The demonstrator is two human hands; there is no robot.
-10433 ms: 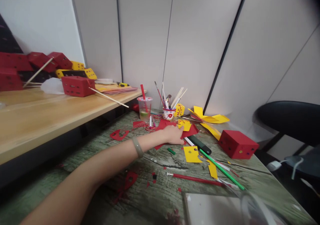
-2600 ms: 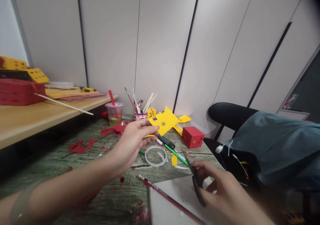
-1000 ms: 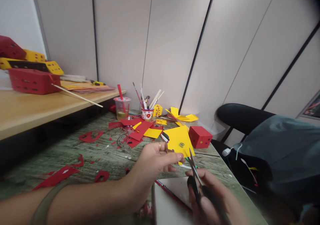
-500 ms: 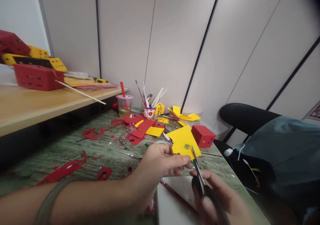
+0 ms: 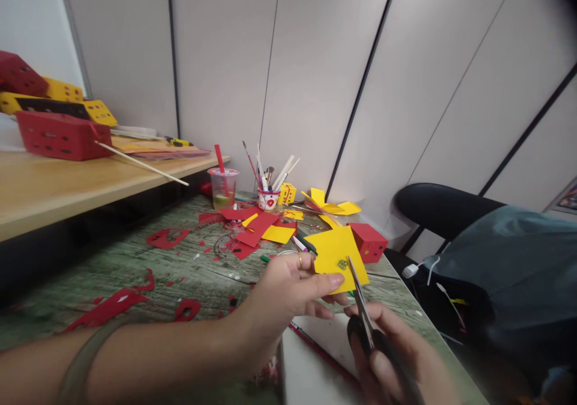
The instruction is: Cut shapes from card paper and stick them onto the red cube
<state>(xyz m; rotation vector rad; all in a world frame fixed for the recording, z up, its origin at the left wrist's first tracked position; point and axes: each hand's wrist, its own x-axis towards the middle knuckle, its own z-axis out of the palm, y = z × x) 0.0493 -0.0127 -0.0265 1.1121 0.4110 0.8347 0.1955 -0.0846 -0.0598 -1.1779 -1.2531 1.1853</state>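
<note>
My left hand (image 5: 302,285) pinches the lower left edge of a square of yellow paper (image 5: 336,246) between thumb and fingers. A small dark flower-like drawing (image 5: 343,264) marks the paper near its middle. In my right hand (image 5: 401,351) is a pair of black-handled scissors (image 5: 364,306), its blades pointing up and away from me. The blade tips lie over the paper, right beside the drawing. From this angle I cannot tell whether the blades pass through the paper. A red paper box (image 5: 368,243) sits just behind the paper's right edge.
Red paper scraps (image 5: 108,309) litter the table's left side. A plastic cup with a red straw (image 5: 223,188) and a pot of brushes (image 5: 269,199) stand at the back. A white board (image 5: 306,369) with a red pencil (image 5: 322,351) lies below my hands. A raised wooden shelf (image 5: 67,182) holds paper boxes.
The yellow paper has turned and shifted slightly to the right in my left hand. The scissors have moved a little right with it, their tips still by the drawing.
</note>
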